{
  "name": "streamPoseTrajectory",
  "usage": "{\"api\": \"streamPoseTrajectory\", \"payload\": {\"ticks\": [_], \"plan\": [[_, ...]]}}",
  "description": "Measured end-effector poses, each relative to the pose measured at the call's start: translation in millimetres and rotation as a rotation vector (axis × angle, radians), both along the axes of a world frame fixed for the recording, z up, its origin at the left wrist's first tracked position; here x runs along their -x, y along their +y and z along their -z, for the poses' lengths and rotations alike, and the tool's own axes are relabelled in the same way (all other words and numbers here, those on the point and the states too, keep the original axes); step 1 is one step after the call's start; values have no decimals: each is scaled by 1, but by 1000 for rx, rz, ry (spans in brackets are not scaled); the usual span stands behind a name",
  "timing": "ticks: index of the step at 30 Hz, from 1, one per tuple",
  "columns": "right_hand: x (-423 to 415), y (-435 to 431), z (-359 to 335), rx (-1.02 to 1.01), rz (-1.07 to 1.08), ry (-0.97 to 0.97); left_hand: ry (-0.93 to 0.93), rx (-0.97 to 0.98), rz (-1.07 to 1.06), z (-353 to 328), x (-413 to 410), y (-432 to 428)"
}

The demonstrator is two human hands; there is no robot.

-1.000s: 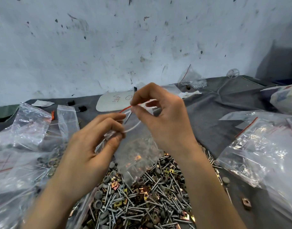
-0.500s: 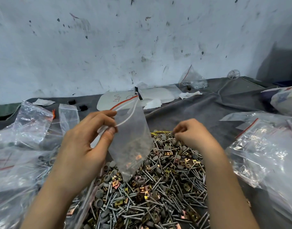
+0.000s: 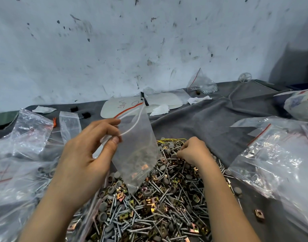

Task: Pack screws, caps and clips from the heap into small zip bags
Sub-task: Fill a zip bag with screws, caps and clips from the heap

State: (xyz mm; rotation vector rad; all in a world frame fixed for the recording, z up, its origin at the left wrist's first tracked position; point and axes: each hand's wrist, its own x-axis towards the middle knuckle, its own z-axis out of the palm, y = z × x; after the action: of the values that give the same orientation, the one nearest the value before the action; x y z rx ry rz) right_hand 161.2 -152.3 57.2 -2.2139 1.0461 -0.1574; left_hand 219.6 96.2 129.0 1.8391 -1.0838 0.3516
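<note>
A spotty white wall [image 3: 149, 41] stands behind the grey worktop [image 3: 193, 123]; a big heap [image 3: 158, 206] of screws, caps and clips lies on it; the left hand [image 3: 85, 154] pinches the small zip bag [image 3: 137, 145] by its top, over the heap; the right hand [image 3: 193, 151] is down in the heap, fingers [image 3: 182, 153] curled; what they hold I cannot tell; this looks like picking; next, drop pieces into the bag's mouth.

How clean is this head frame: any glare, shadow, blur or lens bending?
Head view: light is soft and even; the heap reads sharp; glare streaks the big clear bags at right; the zip bag in the left hand is cloudy, dimming its contents; a shadow fills the upper right corner of the wall; the wide lens slightly bends the far edge of the table.
</note>
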Motion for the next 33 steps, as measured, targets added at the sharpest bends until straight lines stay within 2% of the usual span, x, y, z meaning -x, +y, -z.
{"api": "streamPoseTrajectory", "payload": {"ticks": [4, 9, 12, 16, 22, 24, 27, 28, 29, 32, 33], "plan": [[10, 4, -24, -193, -70, -367, 0, -1, 33, -1, 2, -1], [29, 31, -74, -527, -388, -1012, -31, -29, 91, -3, 7, -3], [37, 48, -91, -337, -483, -1169, -71, -51, 132, -5, 11, -3], [40, 60, -102, -36, -515, -1098, -110, -72, 154, -7, 16, -4], [40, 65, -102, 63, -571, -975, -137, -91, 135, -7, 19, -6], [38, 61, -99, 42, -484, -1024, -140, -85, 126, -7, 18, -6], [28, 46, -87, 8, -239, -1091, -125, -64, 97, -7, 15, -5], [23, 39, -79, -8, -166, -1036, -112, -55, 87, -7, 14, -4], [18, 32, -69, -10, -123, -899, -99, -45, 77, -7, 13, -3], [8, 16, -34, 32, -158, -261, -76, -18, 66, -6, 11, -2], [6, 14, -24, 25, -181, -139, -73, -14, 68, -6, 11, -2]]}}
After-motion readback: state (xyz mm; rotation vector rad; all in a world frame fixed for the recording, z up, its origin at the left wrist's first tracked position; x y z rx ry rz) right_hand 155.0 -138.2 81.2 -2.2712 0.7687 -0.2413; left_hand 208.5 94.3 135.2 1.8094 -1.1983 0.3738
